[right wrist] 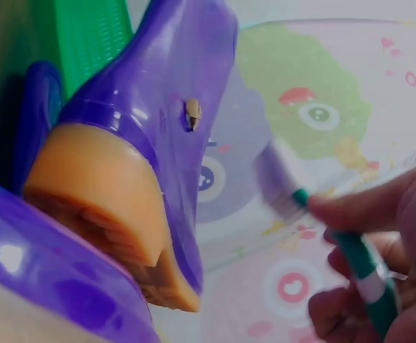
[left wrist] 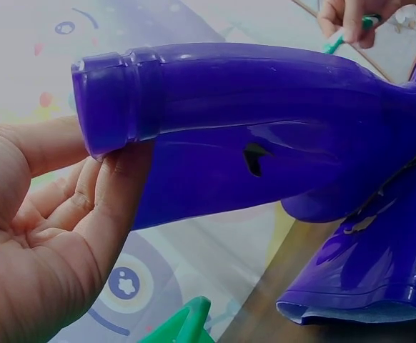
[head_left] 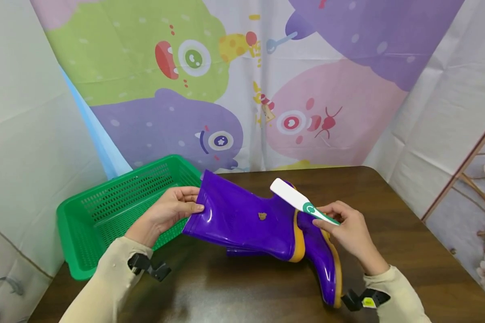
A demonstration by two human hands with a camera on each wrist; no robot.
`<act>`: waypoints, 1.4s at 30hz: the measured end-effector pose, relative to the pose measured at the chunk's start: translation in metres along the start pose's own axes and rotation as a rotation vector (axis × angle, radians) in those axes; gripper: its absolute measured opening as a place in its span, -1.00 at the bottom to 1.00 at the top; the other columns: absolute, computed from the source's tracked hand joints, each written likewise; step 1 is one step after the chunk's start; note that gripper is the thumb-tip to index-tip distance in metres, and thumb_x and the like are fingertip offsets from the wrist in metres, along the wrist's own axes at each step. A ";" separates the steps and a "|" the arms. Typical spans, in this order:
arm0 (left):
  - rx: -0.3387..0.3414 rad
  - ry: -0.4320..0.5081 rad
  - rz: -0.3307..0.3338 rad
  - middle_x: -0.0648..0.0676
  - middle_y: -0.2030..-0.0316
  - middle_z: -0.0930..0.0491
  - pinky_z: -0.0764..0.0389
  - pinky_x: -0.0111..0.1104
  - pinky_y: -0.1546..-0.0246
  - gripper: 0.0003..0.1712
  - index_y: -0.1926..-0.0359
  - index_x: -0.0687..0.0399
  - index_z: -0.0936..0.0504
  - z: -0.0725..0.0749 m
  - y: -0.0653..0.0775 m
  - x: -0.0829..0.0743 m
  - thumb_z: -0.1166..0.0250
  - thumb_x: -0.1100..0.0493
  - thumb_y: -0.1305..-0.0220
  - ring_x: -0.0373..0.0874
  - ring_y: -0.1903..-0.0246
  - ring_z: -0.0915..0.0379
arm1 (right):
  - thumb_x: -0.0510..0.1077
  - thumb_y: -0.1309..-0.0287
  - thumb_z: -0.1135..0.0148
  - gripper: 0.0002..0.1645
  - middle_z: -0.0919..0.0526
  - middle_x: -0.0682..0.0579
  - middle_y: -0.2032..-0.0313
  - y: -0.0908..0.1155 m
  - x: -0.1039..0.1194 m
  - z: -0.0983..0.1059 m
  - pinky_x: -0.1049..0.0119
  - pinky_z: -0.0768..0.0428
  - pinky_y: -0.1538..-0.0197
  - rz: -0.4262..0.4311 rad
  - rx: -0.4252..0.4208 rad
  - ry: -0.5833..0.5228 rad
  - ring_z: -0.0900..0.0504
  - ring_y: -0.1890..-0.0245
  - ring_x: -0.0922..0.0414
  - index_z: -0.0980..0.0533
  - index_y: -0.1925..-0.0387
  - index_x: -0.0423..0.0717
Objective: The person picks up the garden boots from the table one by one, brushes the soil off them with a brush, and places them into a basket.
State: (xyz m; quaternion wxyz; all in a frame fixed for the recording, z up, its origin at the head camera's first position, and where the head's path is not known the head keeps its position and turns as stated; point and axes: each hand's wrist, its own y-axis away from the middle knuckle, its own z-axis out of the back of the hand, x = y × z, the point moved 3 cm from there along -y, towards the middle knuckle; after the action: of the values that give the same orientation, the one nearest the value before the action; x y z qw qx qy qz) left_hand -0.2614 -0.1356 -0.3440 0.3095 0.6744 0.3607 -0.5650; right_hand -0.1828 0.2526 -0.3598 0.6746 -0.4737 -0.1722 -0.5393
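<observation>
A glossy purple rain boot (head_left: 242, 220) with a yellow-orange sole is tilted on its side above the table. My left hand (head_left: 167, 213) grips its shaft near the top opening, thumb on the near side. A small brown patch (right wrist: 193, 114) marks the shaft. In my right hand (head_left: 347, 226) is a brush (head_left: 291, 195) with a white head and green handle, pinched by the handle; its head is blurred in the right wrist view. The brush appears apart from the boot there. A second purple boot (head_left: 325, 269) lies on the table behind and below the held one.
A green perforated plastic basket (head_left: 74, 224) stands at the table's left. The dark wooden table (head_left: 210, 291) ends against a cartoon-printed cloth (head_left: 145, 58) at the back. White cloth walls flank both sides.
</observation>
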 end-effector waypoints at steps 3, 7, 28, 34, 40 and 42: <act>0.002 0.000 -0.002 0.07 0.30 -0.72 -0.70 -0.32 0.25 -0.64 0.17 0.06 -0.72 0.000 0.000 0.000 -0.22 0.56 -0.21 -0.15 0.32 -0.68 | -0.38 0.08 -0.53 -0.73 -0.56 0.09 0.51 -0.005 -0.004 -0.001 0.42 -0.38 0.65 0.019 0.010 -0.165 -0.40 0.61 0.26 -0.71 0.24 -0.26; 0.008 -0.001 -0.004 0.07 0.29 -0.72 -0.70 -0.32 0.24 -0.64 0.16 0.06 -0.72 0.000 0.000 0.000 -0.22 0.56 -0.22 -0.15 0.31 -0.68 | -0.51 0.05 -0.43 -0.72 -0.53 0.05 0.50 -0.010 -0.005 -0.007 0.40 -0.35 0.66 0.095 0.096 -0.391 -0.39 0.59 0.21 -0.68 0.21 -0.36; 0.009 0.001 0.000 0.06 0.29 -0.72 -0.69 -0.36 0.25 -0.59 0.15 0.05 -0.73 0.003 0.003 0.004 -0.18 0.59 -0.21 -0.17 0.31 -0.68 | -0.36 0.06 -0.51 -0.80 -0.64 0.05 0.39 -0.030 -0.042 -0.040 0.39 -0.47 0.37 0.121 0.554 -0.249 -0.48 0.42 0.19 -0.70 0.32 -0.19; 0.021 0.008 -0.007 0.07 0.28 -0.73 -0.70 -0.35 0.26 -0.61 0.14 0.06 -0.73 0.004 0.003 0.004 -0.21 0.58 -0.22 -0.17 0.31 -0.68 | -0.32 0.08 -0.54 -0.78 -0.66 0.06 0.41 -0.036 -0.050 -0.036 0.34 -0.40 0.40 0.100 0.506 -0.185 -0.45 0.47 0.15 -0.72 0.30 -0.17; 0.011 0.004 -0.006 0.07 0.28 -0.72 -0.70 -0.34 0.25 -0.61 0.14 0.06 -0.73 0.004 0.003 0.004 -0.20 0.58 -0.21 -0.16 0.30 -0.68 | -0.35 0.08 -0.53 -0.77 -0.66 0.04 0.42 -0.041 -0.055 -0.030 0.37 -0.40 0.41 0.053 0.443 -0.162 -0.45 0.49 0.15 -0.72 0.29 -0.21; 0.011 0.005 -0.004 0.07 0.28 -0.72 -0.70 -0.34 0.25 -0.60 0.15 0.06 -0.72 0.004 0.004 0.004 -0.20 0.59 -0.21 -0.16 0.30 -0.68 | -0.35 0.08 -0.53 -0.77 -0.66 0.02 0.43 -0.044 -0.061 -0.026 0.38 -0.42 0.41 0.017 0.402 -0.147 -0.45 0.49 0.14 -0.71 0.28 -0.25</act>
State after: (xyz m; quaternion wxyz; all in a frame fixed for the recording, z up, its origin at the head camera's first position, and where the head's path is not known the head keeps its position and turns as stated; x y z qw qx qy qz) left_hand -0.2600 -0.1404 -0.3490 0.3037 0.6766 0.3599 -0.5661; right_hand -0.2512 0.2667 -0.3980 0.7456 -0.3691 -0.3210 -0.4525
